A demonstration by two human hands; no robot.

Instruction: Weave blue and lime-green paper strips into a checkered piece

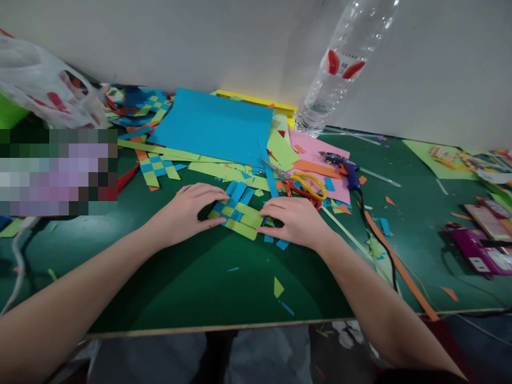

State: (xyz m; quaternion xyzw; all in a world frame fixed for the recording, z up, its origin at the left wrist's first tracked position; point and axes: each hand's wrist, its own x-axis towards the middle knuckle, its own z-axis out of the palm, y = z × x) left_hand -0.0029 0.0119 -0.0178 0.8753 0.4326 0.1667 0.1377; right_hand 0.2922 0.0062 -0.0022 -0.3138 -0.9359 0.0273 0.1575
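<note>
Between my hands lies a small woven mat of blue and green paper strips (239, 213), just above the green tabletop or resting on it. My left hand (194, 210) pinches its left edge between thumb and fingers. On the right edge, my right hand (294, 218) pinches the ends of the green strips. Some blue strip ends stick out at the top of the weave, and blue scraps show below my right hand. Right behind my right hand are scissors (306, 185) with yellow handles and a red-handled tool (296, 189), partly overlapping.
A blue paper sheet (216, 125) lies at the back, near another woven piece (154, 166). A clear plastic bottle (340, 69) stands by the wall. The blue glue gun (352, 175) trails a black cord rightward. A purple box (476, 248) sits far right; a plastic bag (40, 80) is at left.
</note>
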